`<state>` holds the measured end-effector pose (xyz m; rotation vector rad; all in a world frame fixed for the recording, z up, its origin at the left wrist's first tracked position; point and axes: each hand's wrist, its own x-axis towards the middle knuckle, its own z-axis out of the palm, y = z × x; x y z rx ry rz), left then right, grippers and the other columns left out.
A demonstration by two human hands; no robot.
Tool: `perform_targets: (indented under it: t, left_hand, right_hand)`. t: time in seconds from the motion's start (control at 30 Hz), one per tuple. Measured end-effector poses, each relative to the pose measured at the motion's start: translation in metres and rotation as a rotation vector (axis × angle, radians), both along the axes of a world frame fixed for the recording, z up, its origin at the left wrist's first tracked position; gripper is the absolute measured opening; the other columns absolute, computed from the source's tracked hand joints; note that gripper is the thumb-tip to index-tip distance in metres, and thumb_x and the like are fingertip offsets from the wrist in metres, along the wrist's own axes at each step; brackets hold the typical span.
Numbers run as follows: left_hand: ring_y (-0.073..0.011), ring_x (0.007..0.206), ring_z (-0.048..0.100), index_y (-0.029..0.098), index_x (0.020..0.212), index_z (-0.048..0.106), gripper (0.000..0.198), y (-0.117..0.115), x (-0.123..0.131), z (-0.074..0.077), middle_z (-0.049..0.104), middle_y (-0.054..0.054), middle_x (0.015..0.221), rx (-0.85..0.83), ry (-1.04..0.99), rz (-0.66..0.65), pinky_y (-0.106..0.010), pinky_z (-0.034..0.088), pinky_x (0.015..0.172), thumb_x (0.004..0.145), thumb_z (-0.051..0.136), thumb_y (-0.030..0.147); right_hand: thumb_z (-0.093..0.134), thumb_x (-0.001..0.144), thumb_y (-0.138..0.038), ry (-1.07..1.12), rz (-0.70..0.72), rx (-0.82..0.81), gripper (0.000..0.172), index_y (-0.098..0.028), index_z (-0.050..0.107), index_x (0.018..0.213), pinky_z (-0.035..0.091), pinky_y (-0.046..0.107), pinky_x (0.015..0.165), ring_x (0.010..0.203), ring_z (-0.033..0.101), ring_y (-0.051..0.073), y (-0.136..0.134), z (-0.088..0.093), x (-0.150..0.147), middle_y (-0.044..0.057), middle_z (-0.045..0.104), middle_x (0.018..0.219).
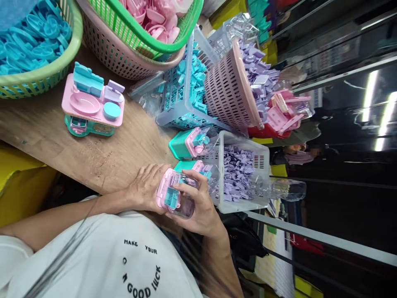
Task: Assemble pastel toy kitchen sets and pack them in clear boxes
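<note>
Both my hands hold a small toy kitchen piece (170, 194) with a pink rim, teal parts and a clear plastic cover (187, 207). My left hand (144, 187) grips the pink side from the left. My right hand (201, 205) has its fingers and thumb wrapped round the clear cover. Just beyond it on the table lie two similar toys with teal bodies, a nearer one (181, 166) partly hidden by my right hand and a farther one (182, 145). A toy kitchen (93, 108) with a pink top and a teal base stands at the left of the table.
Around the wooden table (133, 145) stand a basket of blue parts (72, 49), a green basket (173, 49) of pink parts, a blue crate (176, 116) of teal parts, a tilted pink basket (223, 87) and a white crate (221, 174) of purple parts.
</note>
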<state>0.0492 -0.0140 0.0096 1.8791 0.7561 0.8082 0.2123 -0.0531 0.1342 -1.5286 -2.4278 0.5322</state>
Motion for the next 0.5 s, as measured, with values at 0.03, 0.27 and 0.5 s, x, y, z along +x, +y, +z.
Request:
perform_targets:
  t: [0.03,0.27,0.5]
  left_hand:
    - [-0.0366,0.122,0.051,0.019,0.142,0.032,0.104,0.0002,-0.0004,0.0008,0.055,-0.016,0.133,0.002,-0.002,0.000,-0.050,0.039,0.102,0.055,0.078,0.053]
    - [-0.0360,0.118,0.053,0.016,0.139,0.036,0.100,-0.0008,-0.0006,0.0020,0.057,-0.016,0.129,0.005,-0.008,0.027,-0.050,0.041,0.100,0.056,0.077,0.055]
    - [-0.0344,0.117,0.053,0.017,0.135,0.039,0.093,0.0011,-0.0029,0.0057,0.057,-0.015,0.128,-0.018,-0.016,0.002,-0.048,0.041,0.100,0.058,0.077,0.051]
  right_hand:
    - [0.080,0.074,-0.032,0.001,0.004,-0.001,0.064,-0.032,0.047,0.130,0.050,0.055,0.104,0.134,0.043,0.034,0.0004,0.0000,-0.0002,0.011,0.034,0.139]
    - [0.080,0.073,-0.031,0.007,0.009,-0.026,0.064,-0.029,0.049,0.129,0.050,0.053,0.105,0.134,0.043,0.034,0.0009,-0.0005,0.0015,0.012,0.032,0.140]
    - [0.081,0.070,-0.028,-0.071,-0.035,-0.113,0.066,-0.029,0.050,0.128,0.051,0.049,0.105,0.130,0.048,0.031,0.0013,0.0085,-0.0022,0.011,0.033,0.138]
